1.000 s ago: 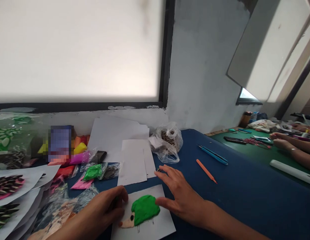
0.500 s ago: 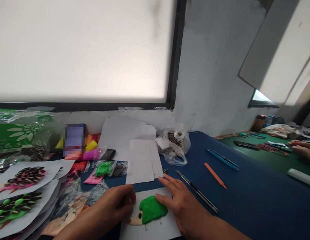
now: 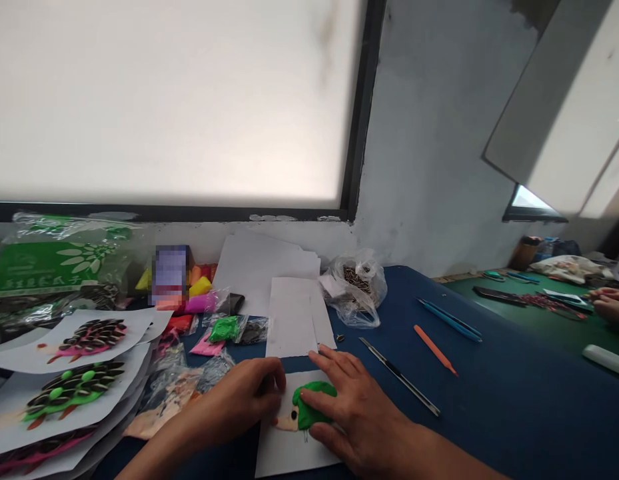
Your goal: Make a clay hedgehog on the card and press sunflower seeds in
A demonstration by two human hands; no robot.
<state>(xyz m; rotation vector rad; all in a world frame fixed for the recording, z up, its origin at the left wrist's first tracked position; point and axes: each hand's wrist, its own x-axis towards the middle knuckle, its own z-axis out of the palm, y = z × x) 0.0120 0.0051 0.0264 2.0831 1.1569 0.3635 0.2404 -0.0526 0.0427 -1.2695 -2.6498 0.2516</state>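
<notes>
A white sheet of paper [image 3: 282, 459] lies on the table before me, with a hedgehog-like animal in modelling clay on it. Its green clay body [image 3: 305, 417] is partly covered by my right hand [image 3: 362, 413], whose spread fingers rest on it and reach past the sheet's top edge. The pale clay face [image 3: 286, 424] has a black eye. Thin drawn leg lines show below the body. My left hand [image 3: 249, 397] is at the sheet's left edge, beside the face, its fingers curled; whatever they may hold is hidden.
Finished seed-covered clay animals on paper [image 3: 82, 393] are stacked at left. Behind lie clay packets [image 3: 224, 328], white sheets [image 3: 292, 320] and a bag of seeds [image 3: 356, 287]. A craft knife [image 3: 399, 377], orange tool [image 3: 436, 351] and blue tweezers [image 3: 449, 319] lie right. Another person's hand [image 3: 612, 305] is far right.
My right hand has shifted left over the green clay, now covering more of it. My left hand stays by the sheet's left edge. The whole view has shifted slightly.
</notes>
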